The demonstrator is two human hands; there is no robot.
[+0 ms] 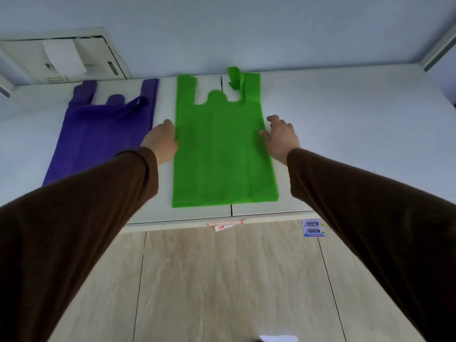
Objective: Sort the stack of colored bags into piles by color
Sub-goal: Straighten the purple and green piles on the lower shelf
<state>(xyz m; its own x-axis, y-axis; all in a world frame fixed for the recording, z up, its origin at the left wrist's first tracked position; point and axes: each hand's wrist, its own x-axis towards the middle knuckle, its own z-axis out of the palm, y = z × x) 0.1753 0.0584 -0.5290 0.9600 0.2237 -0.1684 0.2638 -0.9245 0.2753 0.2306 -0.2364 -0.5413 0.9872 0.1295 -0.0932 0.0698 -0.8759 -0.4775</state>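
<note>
A green bag [219, 149] lies flat in the middle of the white table [345, 134], handles pointing away from me, its right handle folded over. A purple bag [98, 137] lies flat to its left, one handle folded across it. My left hand [161, 141] rests at the green bag's left edge, fingers curled against the fabric. My right hand [281, 137] touches the bag's right edge with fingers spread. Whether either hand pinches the edge is hidden. Brown sleeves cover both arms.
A white cabinet with a door [74, 60] stands behind the table at the left. The table's front edge [197, 222] carries a red and white label. Wood-look floor [222, 280] lies below, with a blue card [313, 228] on it near the table.
</note>
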